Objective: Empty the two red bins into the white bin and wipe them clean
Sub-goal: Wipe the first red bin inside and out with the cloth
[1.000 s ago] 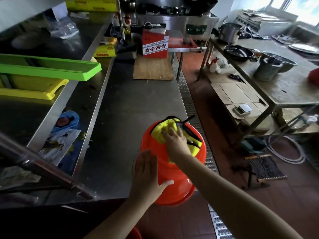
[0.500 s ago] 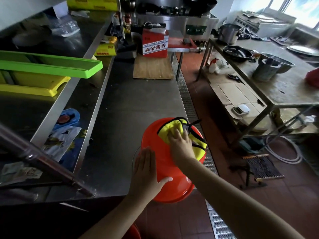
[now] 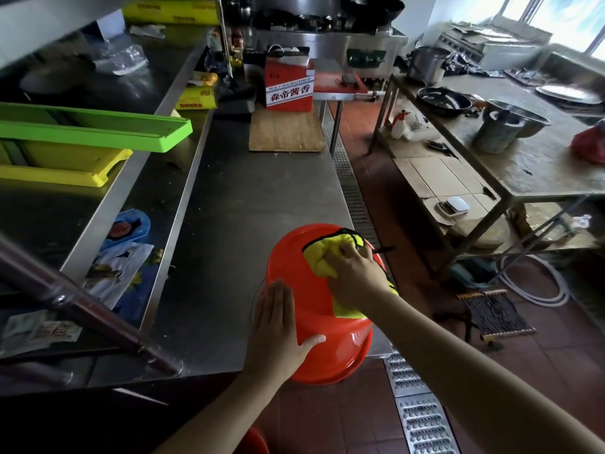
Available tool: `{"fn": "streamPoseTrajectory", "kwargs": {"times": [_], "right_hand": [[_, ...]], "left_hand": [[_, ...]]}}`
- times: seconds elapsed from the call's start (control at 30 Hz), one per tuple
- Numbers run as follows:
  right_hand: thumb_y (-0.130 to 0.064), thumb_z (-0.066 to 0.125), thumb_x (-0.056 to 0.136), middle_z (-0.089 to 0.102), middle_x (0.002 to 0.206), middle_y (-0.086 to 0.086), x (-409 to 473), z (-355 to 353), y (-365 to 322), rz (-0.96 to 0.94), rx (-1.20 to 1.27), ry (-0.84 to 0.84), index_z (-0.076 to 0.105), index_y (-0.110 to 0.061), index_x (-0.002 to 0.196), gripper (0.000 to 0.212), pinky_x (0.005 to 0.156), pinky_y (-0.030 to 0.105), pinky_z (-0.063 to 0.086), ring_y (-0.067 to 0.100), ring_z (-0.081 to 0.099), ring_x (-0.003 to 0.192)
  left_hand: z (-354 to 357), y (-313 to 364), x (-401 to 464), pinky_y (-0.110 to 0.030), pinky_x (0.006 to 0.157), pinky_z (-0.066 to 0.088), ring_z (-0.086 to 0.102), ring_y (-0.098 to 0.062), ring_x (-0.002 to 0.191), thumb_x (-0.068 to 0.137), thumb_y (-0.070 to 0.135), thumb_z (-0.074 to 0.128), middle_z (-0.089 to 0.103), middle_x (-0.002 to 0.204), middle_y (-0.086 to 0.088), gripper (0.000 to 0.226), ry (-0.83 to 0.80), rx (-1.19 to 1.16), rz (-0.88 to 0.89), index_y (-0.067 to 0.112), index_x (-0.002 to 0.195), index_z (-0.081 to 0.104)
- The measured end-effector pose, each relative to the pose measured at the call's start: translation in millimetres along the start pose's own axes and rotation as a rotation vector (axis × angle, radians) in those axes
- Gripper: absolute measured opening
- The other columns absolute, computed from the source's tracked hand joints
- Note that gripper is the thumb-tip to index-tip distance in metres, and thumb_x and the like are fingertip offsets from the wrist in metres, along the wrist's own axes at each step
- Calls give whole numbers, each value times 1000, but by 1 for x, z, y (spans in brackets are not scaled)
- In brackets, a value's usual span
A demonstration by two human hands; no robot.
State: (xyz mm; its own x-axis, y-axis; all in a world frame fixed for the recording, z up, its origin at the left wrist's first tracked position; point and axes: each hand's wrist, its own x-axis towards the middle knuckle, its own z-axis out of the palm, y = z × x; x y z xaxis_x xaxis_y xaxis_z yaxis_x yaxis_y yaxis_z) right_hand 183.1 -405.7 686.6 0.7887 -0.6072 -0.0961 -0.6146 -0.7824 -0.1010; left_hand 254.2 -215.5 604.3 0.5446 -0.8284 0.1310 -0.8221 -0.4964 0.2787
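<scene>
The red bin [image 3: 314,309] sits upside down at the near right corner of the table [image 3: 235,224], its rim hanging a little over the edge. I judge it light, thin plastic — stiff enough to press on, but smooth and likely to slide on the steel, so it wants steadying on its side wall. My left hand [image 3: 278,326] lies flat there, fingers straight, holding nothing. My right hand [image 3: 355,273] is curled over the yellow cloth [image 3: 322,257], gripping it against the upturned bottom — soft, bunched, easy to drag.
</scene>
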Motion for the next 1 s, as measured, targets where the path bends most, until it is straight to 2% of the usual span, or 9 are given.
{"fn": "streamPoseTrajectory", "kwargs": {"times": [0.1, 0.2, 0.37, 0.6, 0.7, 0.77, 0.83, 0.93, 1.0], "right_hand": [[-59, 52, 79, 34, 148, 3, 4, 5, -1, -12, -108, 60, 48, -47, 135, 57, 106, 51, 26, 36, 27, 134], [-56, 54, 81, 10, 162, 0, 7, 11, 5, 22, -5, -1, 41, -51, 136, 56, 115, 67, 3, 39, -3, 150], [-41, 51, 91, 18, 164, -5, 2, 15, -11, 1, 35, -29, 31, -49, 147, 60, 110, 59, 23, 41, 13, 147], [-25, 48, 96, 19, 161, -5, -16, 23, -42, -150, -57, -44, 27, -46, 152, 63, 109, 56, 25, 42, 18, 143], [-23, 55, 94, 23, 160, -5, -9, 2, -5, -13, -88, -59, 36, -46, 148, 62, 109, 50, 29, 40, 27, 138], [-25, 65, 88, 25, 157, -5, -7, -11, 17, 130, -90, -65, 41, -46, 145, 64, 106, 48, 33, 38, 34, 131], [-22, 63, 90, 21, 158, -3, -10, -11, 13, 174, -100, -87, 40, -43, 145, 63, 105, 51, 35, 41, 33, 130], [-11, 48, 95, 16, 161, 3, -20, 4, -23, 103, -66, -85, 35, -35, 149, 60, 106, 57, 33, 46, 27, 134], [-11, 50, 95, 18, 159, 3, -27, 12, -42, 3, -15, -62, 35, -36, 149, 61, 104, 57, 35, 45, 28, 130]], "left_hand": [[-2, 1, 1, -51, 115, 32, 17, -31, 149, 77, 88, 36, 13, 162, -17, 118, -11, 3, -11, 3, 155, 14], [-3, 1, 2, -50, 117, 28, 12, -29, 150, 76, 89, 37, 8, 163, -14, 118, -11, -17, -19, 5, 156, 12], [-2, 1, 1, -47, 118, 27, 11, -26, 150, 75, 87, 40, 8, 164, -11, 118, -3, -70, -19, 7, 156, 9], [1, 1, -2, -43, 119, 27, 14, -24, 150, 72, 86, 48, 15, 162, -12, 121, 23, -91, -25, 5, 155, 15], [0, 1, -1, -45, 118, 26, 18, -29, 149, 75, 86, 44, 14, 162, -16, 118, 39, -39, -6, 3, 155, 15], [-1, 1, 2, -46, 119, 24, 11, -28, 150, 77, 89, 36, 7, 163, -15, 119, 35, -36, -2, 6, 156, 6], [-1, 2, 2, -47, 119, 24, 7, -28, 151, 77, 90, 32, 4, 163, -15, 118, 18, -43, 2, 7, 156, 2], [1, 2, 2, -45, 119, 23, 10, -28, 150, 76, 86, 39, 8, 162, -15, 118, 20, -76, -4, 4, 155, 8], [0, 3, 2, -44, 120, 23, 12, -26, 150, 74, 84, 44, 13, 162, -15, 119, 33, -104, -7, 3, 154, 15]]}}
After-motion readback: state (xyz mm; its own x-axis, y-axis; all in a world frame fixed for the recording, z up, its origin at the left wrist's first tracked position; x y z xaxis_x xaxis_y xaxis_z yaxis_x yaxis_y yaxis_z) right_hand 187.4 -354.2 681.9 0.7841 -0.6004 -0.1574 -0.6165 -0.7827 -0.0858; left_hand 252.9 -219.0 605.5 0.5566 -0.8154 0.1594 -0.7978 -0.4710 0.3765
